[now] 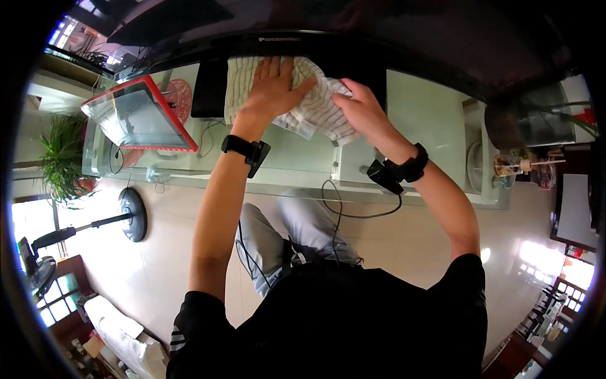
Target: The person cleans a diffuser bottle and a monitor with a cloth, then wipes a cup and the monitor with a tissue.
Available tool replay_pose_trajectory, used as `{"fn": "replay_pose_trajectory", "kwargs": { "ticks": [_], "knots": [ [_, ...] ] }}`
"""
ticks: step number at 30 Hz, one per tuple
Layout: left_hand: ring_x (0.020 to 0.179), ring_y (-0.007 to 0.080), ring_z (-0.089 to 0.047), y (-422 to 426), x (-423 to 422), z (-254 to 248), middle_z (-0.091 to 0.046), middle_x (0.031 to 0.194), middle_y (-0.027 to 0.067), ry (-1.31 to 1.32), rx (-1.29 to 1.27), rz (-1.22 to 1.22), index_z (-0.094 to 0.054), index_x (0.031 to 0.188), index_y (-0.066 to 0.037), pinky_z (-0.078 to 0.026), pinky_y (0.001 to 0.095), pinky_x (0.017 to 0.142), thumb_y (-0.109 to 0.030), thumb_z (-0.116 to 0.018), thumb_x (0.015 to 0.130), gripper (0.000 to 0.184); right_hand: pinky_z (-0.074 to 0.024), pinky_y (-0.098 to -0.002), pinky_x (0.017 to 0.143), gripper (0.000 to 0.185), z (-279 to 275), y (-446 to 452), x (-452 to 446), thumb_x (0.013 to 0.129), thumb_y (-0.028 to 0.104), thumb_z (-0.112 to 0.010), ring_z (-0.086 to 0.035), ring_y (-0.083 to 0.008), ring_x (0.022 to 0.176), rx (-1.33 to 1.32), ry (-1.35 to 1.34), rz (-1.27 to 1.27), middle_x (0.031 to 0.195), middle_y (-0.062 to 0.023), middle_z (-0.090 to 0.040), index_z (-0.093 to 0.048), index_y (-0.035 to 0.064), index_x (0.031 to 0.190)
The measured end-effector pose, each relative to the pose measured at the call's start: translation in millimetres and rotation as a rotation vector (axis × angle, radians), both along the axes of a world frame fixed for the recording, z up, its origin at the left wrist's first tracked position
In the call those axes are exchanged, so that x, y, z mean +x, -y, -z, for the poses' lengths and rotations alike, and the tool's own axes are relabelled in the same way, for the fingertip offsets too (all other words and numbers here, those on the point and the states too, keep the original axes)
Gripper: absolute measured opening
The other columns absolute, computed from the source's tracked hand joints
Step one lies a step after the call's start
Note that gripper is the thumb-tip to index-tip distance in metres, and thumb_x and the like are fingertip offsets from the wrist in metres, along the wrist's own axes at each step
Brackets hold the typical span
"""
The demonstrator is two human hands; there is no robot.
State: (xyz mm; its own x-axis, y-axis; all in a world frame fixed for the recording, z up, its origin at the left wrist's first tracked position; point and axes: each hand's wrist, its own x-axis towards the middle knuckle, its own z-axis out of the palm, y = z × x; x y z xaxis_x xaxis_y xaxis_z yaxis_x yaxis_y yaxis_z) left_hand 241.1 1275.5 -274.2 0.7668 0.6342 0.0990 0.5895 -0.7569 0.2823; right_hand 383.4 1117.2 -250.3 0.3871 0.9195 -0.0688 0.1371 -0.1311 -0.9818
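Black shirt (353, 322), potted plant (62, 158)

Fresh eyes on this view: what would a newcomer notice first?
Probably the striped cloth on the glass-topped stand, with the left hand spread flat on it and the right hand at its other side. Next, the red-framed panel tilted to the left, and the large Panasonic screen running along behind the stand.

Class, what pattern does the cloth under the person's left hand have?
Pale cloth with darker stripes, seen best in the head view, beside the left hand.
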Motion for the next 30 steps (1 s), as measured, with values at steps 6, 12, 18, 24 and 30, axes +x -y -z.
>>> {"fn": "replay_pose_trajectory", "kwargs": {
  "ticks": [6, 12, 18, 24, 30],
  "knots": [
    [0.147, 0.0381, -0.014, 29, 32, -8, -0.022, 0.155, 0.0255, -0.023, 0.067, 0.159, -0.027, 0.15, 0.0, -0.009, 0.042, 0.12, -0.063, -0.037, 0.095, 0.084, -0.0494, -0.0311, 0.075, 0.026, -4, 42, 16, 0.089, 0.012, -0.056, -0.063, -0.0159, 0.081, -0.023, 0.028, 0.088, 0.091, -0.0115, -0.068, -0.06, -0.0042, 0.109],
    [0.147, 0.0364, -0.012, 56, 66, -11, -0.02, 0.156, 0.0229, -0.054, 0.027, 0.273, -0.02, 0.152, -0.002, -0.007, 0.0436, 0.12, -0.065, -0.04, 0.092, 0.089, -0.0497, -0.0299, 0.076, 0.028, -9, 81, 28, 0.09, 0.01, -0.057, -0.064, -0.016, 0.084, -0.034, -0.033, 0.174, 0.094, -0.0118, -0.069, -0.058, -0.0049, 0.113],
    [0.145, 0.0391, -0.017, 74, 90, -12, -0.024, 0.154, 0.0234, -0.011, 0.074, 0.427, -0.026, 0.15, -0.003, -0.011, 0.044, 0.12, -0.062, -0.042, 0.093, 0.084, -0.0496, -0.0296, 0.078, 0.03, -1, 110, 34, 0.091, 0.01, -0.057, -0.063, -0.0168, 0.086, 0.006, -0.031, 0.246, 0.097, -0.0127, -0.068, -0.057, -0.0051, 0.116],
    [0.146, 0.0376, -0.019, 99, 102, 5, -0.026, 0.155, 0.0212, 0.121, 0.17, 0.568, -0.032, 0.149, -0.009, -0.013, 0.0461, 0.12, -0.061, -0.046, 0.092, 0.078, -0.0486, -0.0287, 0.08, 0.033, -3, 146, 23, 0.091, 0.01, -0.057, -0.061, -0.0163, 0.092, -0.031, 0.012, 0.329, 0.103, -0.0123, -0.065, -0.054, -0.005, 0.12],
    [0.145, 0.0375, -0.019, 165, 105, 10, -0.029, 0.153, 0.0226, 0.082, 0.098, 0.643, -0.038, 0.147, -0.011, -0.008, 0.0502, 0.118, -0.055, -0.039, 0.095, 0.069, -0.0461, -0.0255, 0.085, 0.035, -22, 202, 8, 0.092, 0.01, -0.057, -0.058, -0.0122, 0.096, -0.067, -0.182, 0.461, 0.108, -0.0062, -0.064, -0.053, -0.0026, 0.124]
  ]
}}
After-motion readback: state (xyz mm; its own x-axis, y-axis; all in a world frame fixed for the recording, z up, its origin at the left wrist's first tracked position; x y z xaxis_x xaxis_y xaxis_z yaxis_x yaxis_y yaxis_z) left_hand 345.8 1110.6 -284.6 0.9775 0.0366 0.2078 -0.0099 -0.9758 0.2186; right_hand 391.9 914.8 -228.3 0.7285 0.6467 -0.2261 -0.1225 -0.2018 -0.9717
